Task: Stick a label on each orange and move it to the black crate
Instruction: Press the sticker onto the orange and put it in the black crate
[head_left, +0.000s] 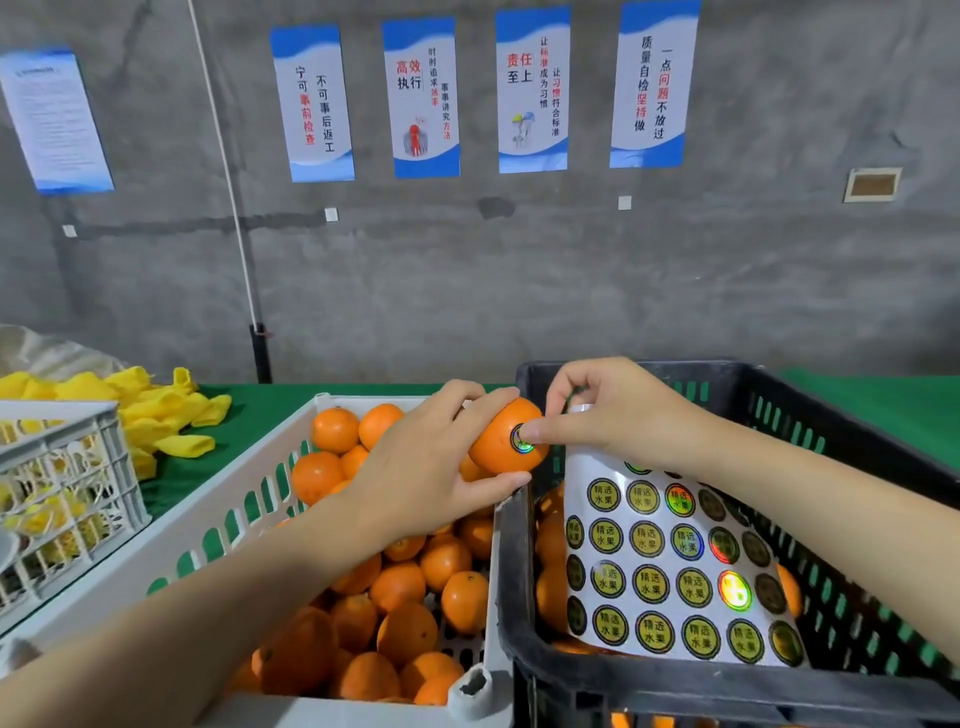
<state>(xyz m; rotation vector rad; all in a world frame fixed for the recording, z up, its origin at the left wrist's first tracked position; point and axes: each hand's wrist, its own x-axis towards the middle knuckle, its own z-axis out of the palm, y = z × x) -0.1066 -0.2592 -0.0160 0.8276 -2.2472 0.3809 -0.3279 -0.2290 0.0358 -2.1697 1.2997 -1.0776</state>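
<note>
a fingertip of the right hand is pressing the label onto the orange, its other fingers loosely curling and holding nothing. the left hand is wrapping thumb and fingers round the orange, likely bracing it against that push. the fruit is hovering over the meeting rims of the white crate and the black crate. the label sheet is covering much of the black crate's inside, leaving open room mostly along its left wall.

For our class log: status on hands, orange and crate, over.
Left hand grips orange. Right hand thumb presses label onto it. Sticker sheet covers much of black crate.
</note>
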